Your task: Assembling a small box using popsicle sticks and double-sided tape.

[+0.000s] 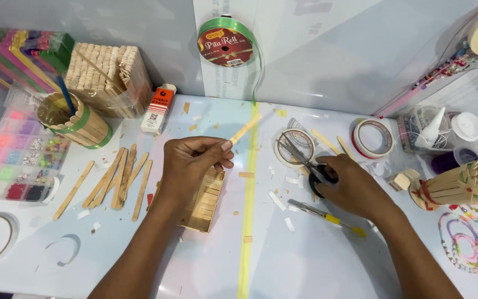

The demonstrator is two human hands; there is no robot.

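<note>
Head view: left hand [192, 160] pinches a wooden craft stick [244, 130] above the half-built stick box [206, 202]. Right hand [349, 185] grips scissors [302, 158]. Many loose sticks [117, 180] lie unused.

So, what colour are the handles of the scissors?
Black, in the head view: the scissors' handles lie under the right hand.

One head-worn camera looks steeply down from close above a white craft table [283, 266], facing the back wall [327, 50]; both forearms enter from the bottom edge.
</note>
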